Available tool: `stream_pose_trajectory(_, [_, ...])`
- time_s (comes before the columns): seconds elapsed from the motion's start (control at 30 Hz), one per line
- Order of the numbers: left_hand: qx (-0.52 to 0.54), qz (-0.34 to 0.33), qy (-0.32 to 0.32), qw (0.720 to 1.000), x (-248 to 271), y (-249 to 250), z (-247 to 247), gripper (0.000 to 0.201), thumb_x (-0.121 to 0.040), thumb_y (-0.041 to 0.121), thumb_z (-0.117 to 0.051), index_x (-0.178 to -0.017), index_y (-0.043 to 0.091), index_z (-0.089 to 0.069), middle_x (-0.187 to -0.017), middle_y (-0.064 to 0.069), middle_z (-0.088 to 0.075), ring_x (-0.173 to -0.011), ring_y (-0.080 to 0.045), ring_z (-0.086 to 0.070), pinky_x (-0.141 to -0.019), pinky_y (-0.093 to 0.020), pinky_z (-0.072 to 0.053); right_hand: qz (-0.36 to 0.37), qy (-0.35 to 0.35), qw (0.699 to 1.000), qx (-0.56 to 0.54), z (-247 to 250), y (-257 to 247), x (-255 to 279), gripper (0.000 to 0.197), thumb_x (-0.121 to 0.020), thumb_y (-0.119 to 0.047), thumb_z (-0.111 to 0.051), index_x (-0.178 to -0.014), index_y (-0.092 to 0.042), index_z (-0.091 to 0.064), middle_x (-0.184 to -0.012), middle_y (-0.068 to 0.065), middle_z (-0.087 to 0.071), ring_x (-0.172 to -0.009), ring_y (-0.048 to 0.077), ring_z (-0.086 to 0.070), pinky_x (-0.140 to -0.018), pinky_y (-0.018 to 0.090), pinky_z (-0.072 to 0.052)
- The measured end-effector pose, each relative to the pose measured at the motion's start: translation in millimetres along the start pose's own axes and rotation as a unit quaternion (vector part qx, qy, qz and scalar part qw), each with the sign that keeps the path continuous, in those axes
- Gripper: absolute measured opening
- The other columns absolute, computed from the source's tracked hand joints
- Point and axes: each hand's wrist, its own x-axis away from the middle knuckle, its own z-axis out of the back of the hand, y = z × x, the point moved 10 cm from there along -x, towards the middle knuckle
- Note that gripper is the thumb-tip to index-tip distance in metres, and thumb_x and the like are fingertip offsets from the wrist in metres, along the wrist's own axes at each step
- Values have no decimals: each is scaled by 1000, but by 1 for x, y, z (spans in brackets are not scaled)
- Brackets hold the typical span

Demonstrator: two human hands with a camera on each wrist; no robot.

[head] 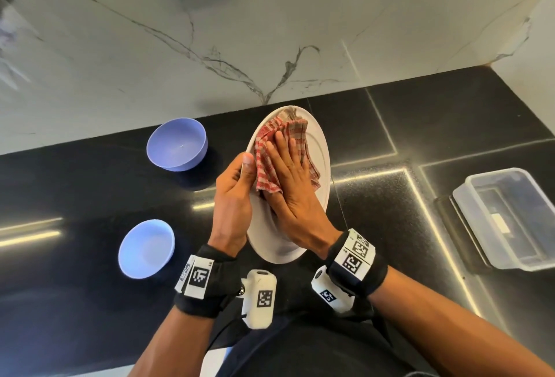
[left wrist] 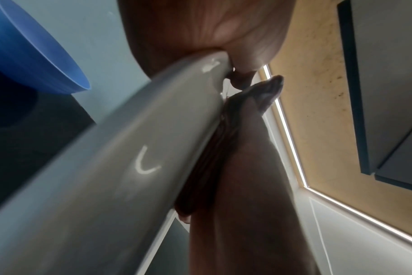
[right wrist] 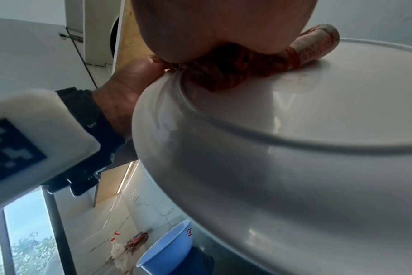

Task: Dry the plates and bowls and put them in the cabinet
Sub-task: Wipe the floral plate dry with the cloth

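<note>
The left hand (head: pixel 232 193) grips the white plate (head: pixel 319 148) by its left rim, thumb curled over the edge, holding it above the black counter (head: pixel 450 124). The right hand (head: pixel 288 187) presses a red checked cloth (head: pixel 270 148) flat against the plate, fingers straight and together.

The plate (head: pixel 321 148) stands tilted between the hands above the desk (head: pixel 420 124), the cloth (head: pixel 270 148) lying on its face under the right hand (head: pixel 288 184). The left hand (head: pixel 234 196) holds its left rim. Two bowls (head: pixel 177 144) sit left of the hands, one farther back; a container (head: pixel 510 217) sits well to their right.
</note>
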Motion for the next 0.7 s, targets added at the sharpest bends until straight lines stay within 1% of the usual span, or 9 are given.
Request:
stream_pose_trajectory(0.13, [15,11,18,1000,1,-3,3,34,-101,38,-44,-96,17,-70,-89,-7,-69,-87,-19,-64,-79,-29,-56,-23,25,999,-14,7,10,-1,61,-105,-47,-25,-160,-25,-14,-170,-2,-3,-157,20,4,-122,63,0])
stream_pose_trajectory(0.23, [34,21,22,999,2,-9,7,35,-104,37,-46,-93,14,-70,-91,-19,-62,-88,-31,-56,-82,-46,-49,-83,76,992,-56,16,39,-2,59,-102,-61,-23,-156,-52,-1,-168,-16,4,-157,16,1,-124,60,-5])
stream_pose_trajectory(0.27, [38,22,23,999,2,-10,8,34,-104,36,-47,-94,15,-71,-93,-19,-62,-89,-32,-56,-83,-49,-48,-115,102,984,-90,21,54,0,57,-101,-63,-24,-153,-57,-3,-169,-13,-1,-157,19,-5,-124,60,-11])
stream_pose_trajectory(0.33, [43,24,24,998,4,-10,9,32,-104,35,-46,-100,15,-71,-95,-13,-69,-91,-31,-63,-85,-46,-53,-182,129,967,-127,27,87,10,58,-97,-71,-28,-152,-55,-16,-165,-4,-22,-151,20,-25,-121,57,-24])
stream_pose_trajectory(0.4, [43,23,20,999,5,-8,9,32,-100,33,-45,-105,11,-68,-94,-4,-74,-88,-23,-70,-78,-35,-59,-236,102,958,-129,25,110,23,63,-91,-80,-29,-148,-56,-19,-159,-15,-27,-145,1,-28,-124,39,-24])
stream_pose_trajectory(0.43, [39,18,14,999,6,-7,9,33,-98,33,-45,-106,9,-67,-91,0,-75,-85,-18,-71,-75,-31,-59,-255,84,953,-144,21,121,29,65,-90,-80,-31,-148,-55,-19,-156,-18,-29,-143,-3,-30,-123,34,-25])
stream_pose_trajectory(0.53, [35,8,3,999,6,-5,5,35,-96,35,-45,-105,7,-65,-86,2,-74,-79,-14,-71,-70,-27,-58,-317,51,936,-145,15,143,45,62,-96,-67,-29,-152,-43,-20,-157,-8,-36,-144,13,-37,-121,52,-27])
stream_pose_trajectory(0.63, [42,10,4,999,5,-5,5,37,-95,39,-47,-106,9,-64,-88,2,-74,-80,-16,-71,-71,-28,-58,-315,64,938,-126,16,142,43,55,-97,-61,-32,-148,-42,-26,-151,-7,-40,-139,16,-40,-119,59,-27])
stream_pose_trajectory(0.7, [45,16,10,999,5,-5,7,39,-92,42,-49,-109,10,-64,-91,1,-75,-83,-17,-72,-73,-29,-59,-305,77,944,-97,17,135,36,56,-97,-60,-32,-148,-40,-25,-154,-2,-35,-142,22,-35,-118,64,-22])
